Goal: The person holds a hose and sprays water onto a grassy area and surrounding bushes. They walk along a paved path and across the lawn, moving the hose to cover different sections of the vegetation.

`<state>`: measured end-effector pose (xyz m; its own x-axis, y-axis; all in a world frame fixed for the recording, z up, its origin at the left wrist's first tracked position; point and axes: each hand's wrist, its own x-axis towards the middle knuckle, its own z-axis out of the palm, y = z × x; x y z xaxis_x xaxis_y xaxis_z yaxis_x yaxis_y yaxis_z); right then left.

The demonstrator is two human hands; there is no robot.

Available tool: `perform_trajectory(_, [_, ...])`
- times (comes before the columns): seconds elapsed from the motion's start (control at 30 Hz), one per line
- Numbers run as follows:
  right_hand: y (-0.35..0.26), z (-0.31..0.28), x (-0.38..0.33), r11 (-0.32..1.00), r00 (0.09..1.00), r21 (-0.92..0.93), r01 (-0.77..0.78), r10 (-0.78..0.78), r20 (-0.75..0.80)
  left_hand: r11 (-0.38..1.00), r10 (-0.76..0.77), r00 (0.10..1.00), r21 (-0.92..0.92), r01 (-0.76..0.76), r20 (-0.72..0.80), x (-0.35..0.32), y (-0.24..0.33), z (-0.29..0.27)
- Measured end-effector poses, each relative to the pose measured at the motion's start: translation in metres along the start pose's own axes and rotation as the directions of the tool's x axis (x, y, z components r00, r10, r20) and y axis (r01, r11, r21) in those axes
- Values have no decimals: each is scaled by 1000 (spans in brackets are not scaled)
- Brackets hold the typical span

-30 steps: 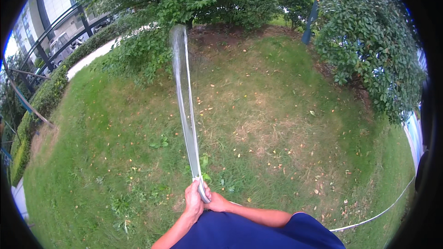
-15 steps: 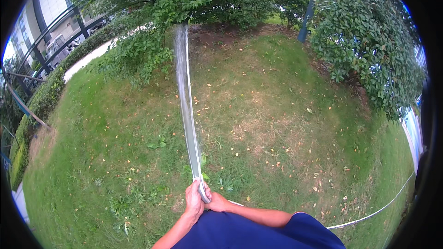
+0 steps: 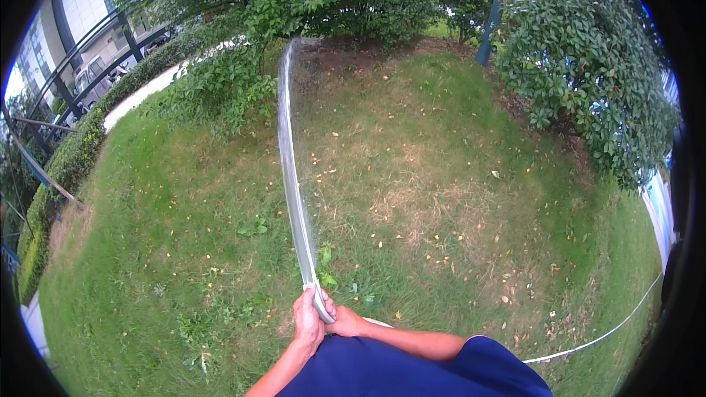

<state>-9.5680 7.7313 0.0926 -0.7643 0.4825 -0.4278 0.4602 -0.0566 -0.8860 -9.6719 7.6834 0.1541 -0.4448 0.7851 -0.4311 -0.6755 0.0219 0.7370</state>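
Both hands, left hand (image 3: 307,321) and right hand (image 3: 346,321), clamped on hose (image 3: 321,307) near lawn's (image 3: 456,198) lower edge, jet (image 3: 288,154) hitting shrubs (image 3: 279,0); grip slip could whip spray sideways.

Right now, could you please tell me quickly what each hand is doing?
Left hand: closed around the hose end, which sprays water over the lawn.
Right hand: on the same hose end, apparently gripping.
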Motion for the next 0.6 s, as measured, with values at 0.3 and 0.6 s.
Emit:
perform_trajectory(0.3, [5,2,1,1000,1000,1,-22,22,14,999,36,999,-24,-37,-32,-7,1,2])
perform_trajectory(0.6, [6,2,-1,999,1000,28,-20,20,8,1000,29,999,-9,-30,-28,-6,-1,2])
